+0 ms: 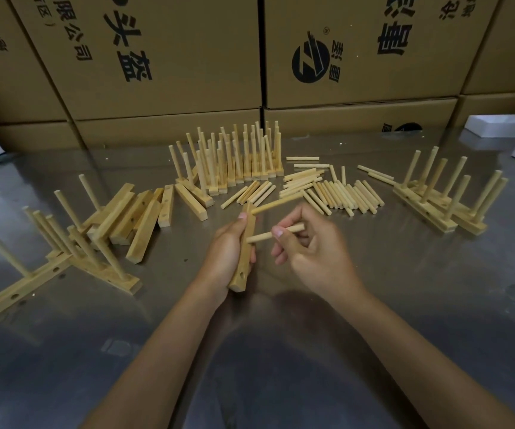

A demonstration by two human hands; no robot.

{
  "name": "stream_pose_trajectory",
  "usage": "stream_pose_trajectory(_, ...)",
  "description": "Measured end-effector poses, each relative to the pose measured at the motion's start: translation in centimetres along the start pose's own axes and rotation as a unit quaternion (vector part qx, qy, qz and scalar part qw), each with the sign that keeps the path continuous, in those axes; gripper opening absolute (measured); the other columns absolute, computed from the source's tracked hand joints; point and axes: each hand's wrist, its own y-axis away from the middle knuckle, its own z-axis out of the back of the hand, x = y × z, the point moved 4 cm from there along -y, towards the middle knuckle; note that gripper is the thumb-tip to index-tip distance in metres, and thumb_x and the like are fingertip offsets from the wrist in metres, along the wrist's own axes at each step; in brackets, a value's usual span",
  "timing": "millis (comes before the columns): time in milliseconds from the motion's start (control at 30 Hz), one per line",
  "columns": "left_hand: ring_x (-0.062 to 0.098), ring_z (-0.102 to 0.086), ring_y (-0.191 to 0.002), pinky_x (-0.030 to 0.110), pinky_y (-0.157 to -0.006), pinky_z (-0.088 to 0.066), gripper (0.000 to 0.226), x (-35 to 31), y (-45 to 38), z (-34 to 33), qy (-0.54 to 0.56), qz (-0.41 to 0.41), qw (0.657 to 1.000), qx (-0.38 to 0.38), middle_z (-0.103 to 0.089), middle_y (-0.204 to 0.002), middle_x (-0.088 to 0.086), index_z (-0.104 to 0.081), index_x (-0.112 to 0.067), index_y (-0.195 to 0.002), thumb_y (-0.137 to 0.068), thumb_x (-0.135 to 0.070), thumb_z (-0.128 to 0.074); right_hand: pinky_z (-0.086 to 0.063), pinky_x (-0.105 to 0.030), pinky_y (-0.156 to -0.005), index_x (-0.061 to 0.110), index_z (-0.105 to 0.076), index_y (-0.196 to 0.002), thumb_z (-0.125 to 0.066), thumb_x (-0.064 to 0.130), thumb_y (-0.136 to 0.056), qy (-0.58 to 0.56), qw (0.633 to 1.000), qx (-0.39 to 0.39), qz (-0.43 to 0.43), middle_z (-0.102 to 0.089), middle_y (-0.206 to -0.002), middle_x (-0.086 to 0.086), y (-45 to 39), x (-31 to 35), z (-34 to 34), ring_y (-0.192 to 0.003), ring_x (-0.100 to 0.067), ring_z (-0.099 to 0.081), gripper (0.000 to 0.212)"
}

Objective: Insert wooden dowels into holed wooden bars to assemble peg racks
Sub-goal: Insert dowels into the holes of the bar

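1. Left hand (230,249) wraps the holed wooden bar (244,252), held nearly upright above the steel table (281,351); one dowel (276,203) already seated near the bar's top, sticking out to the right; an empty hole shows near the lower end.
2. Right hand (315,247) pinches a second dowel (273,233) between thumb and fingers, roughly level, free tip just beside the bar's face at its middle; whether the tip has entered a hole, cannot tell.
3. Judgement: the step is seating this middle dowel; keep it square to the bar face, parallel to the seated one; a tilted entry would likely bind or chip the hole.
4. Brace the bar from behind with the left fingers; push along the dowel's axis, a slight twist if tight.
5. Supply: loose dowels (336,193) lie beyond the hands; spare bars (138,218) piled to the left; finished racks (240,156) stand at the back.
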Motion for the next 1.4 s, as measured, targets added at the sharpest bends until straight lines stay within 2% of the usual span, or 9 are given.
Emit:
stream_pose_trajectory(233, 0.010, -0.050, -0.046, 0.031, -0.057, -0.039, 0.040, 0.3, 0.1, -0.2, -0.032, -0.004, 0.999, -0.027, -0.052, -0.048, -0.003, -0.067, -0.020, -0.113, -0.106, -0.045, -0.036, -0.051, -0.033, -0.062, 0.021, -0.068, -0.086, -0.061, 0.018, -0.096, 0.137, 0.989, 0.039, 0.045, -0.069, -0.070, 0.008, -0.2, -0.2, 0.4, -0.066, -0.008, -0.062, 0.013)
stream_pose_trajectory(567, 0.013, -0.051, -0.055, 0.034, -0.068, -0.040, 0.042, 0.6, -0.3, -0.2, -0.058, -0.022, 0.997, -0.053, -0.052, -0.059, 0.002, -0.065, -0.020, -0.124, -0.107, -0.043, -0.034, -0.054, -0.034, -0.061, 0.017, -0.068, -0.086, -0.061, 0.011, -0.095, 0.103, 0.993, 0.009, 0.063, -0.066, -0.066, 0.006, 0.1, -0.8, -0.3, -0.062, -0.009, -0.063, 0.013)
stream_pose_trajectory(667, 0.016, -0.054, -0.059, 0.035, -0.070, -0.042, 0.043, 0.5, -0.4, -0.2, -0.069, -0.022, 0.996, -0.055, -0.055, -0.059, 0.001, -0.064, -0.024, -0.125, -0.106, -0.049, -0.034, -0.054, -0.030, -0.057, 0.021, -0.065, -0.099, -0.062, 0.015, -0.095, 0.062, 0.997, 0.007, 0.034, -0.068, -0.069, 0.002, 0.0, -1.1, -0.5, -0.061, -0.008, -0.064, 0.008)
stream_pose_trajectory(767, 0.016, -0.064, -0.073, 0.033, -0.071, -0.046, 0.049, 0.4, -0.5, -0.3, -0.073, -0.035, 0.995, -0.060, -0.070, -0.083, 0.001, -0.067, -0.023, -0.120, -0.100, -0.059, -0.040, -0.052, -0.025, -0.051, 0.027, -0.048, -0.120, -0.067, 0.026, -0.093, -0.076, 0.996, -0.024, -0.041, -0.072, -0.074, -0.002, 0.1, -1.4, -0.9, -0.057, -0.013, -0.065, 0.033)
stream_pose_trajectory(833, 0.016, -0.065, -0.068, 0.031, -0.065, -0.049, 0.045, 0.4, -0.6, -0.1, -0.043, -0.038, 0.996, -0.075, -0.070, -0.079, 0.001, -0.069, -0.017, -0.110, -0.100, -0.054, -0.047, -0.050, -0.023, -0.049, 0.030, -0.046, -0.117, -0.071, 0.038, -0.087, -0.106, 0.992, -0.030, -0.067, -0.072, -0.073, -0.001, 0.2, -1.7, -1.2, -0.055, -0.011, -0.064, 0.040)
stream_pose_trajectory(1000, 0.023, -0.060, -0.080, 0.040, -0.078, -0.050, 0.040, 0.4, -1.1, 2.0, -0.010, -0.019, 0.987, -0.158, -0.060, -0.081, 0.008, -0.064, -0.009, -0.117, -0.103, -0.043, -0.047, -0.049, -0.029, -0.056, 0.037, -0.060, -0.095, -0.062, 0.080, -0.065, 0.139, 0.985, 0.052, -0.089, -0.064, -0.073, 0.009, 1.3, -3.0, -3.4, -0.059, -0.002, -0.059, 0.052)
stream_pose_trajectory(1200, 0.018, -0.067, -0.052, 0.029, -0.044, -0.055, 0.034, 0.3, -1.7, 2.3, 0.012, 0.005, 0.994, -0.110, -0.060, -0.075, 0.012, -0.062, -0.006, -0.106, -0.102, -0.039, -0.053, -0.040, -0.019, -0.048, 0.026, -0.064, -0.070, -0.069, 0.047, -0.079, 0.197, 0.979, -0.006, -0.058, -0.063, -0.060, 0.016, 0.9, -3.3, -2.9, -0.051, -0.002, -0.055, 0.024)
stream_pose_trajectory(1333, 0.015, -0.061, -0.040, 0.046, -0.068, -0.060, 0.019, 0.4, -2.1, 2.9, -0.032, 0.027, 0.994, -0.103, -0.059, -0.045, -0.001, -0.063, -0.008, -0.108, -0.103, -0.023, -0.053, -0.038, -0.014, -0.045, 0.022, -0.062, -0.064, -0.073, 0.040, -0.081, 0.222, 0.972, -0.039, -0.070, -0.063, -0.059, 0.015, 0.4, -3.7, -1.7, -0.051, -0.002, -0.055, 0.028)
stream_pose_trajectory(1400, 0.015, -0.061, -0.040, 0.044, -0.068, -0.061, 0.018, 0.4, -2.2, 3.3, -0.049, 0.031, 0.992, -0.109, -0.060, -0.052, 0.002, -0.063, -0.008, -0.115, -0.102, -0.013, -0.052, -0.038, -0.012, -0.047, 0.021, -0.064, -0.066, -0.074, 0.038, -0.082, 0.225, 0.971, -0.040, -0.069, -0.062, -0.058, 0.013, 0.3, -3.9, -1.5, -0.051, -0.001, -0.054, 0.025)
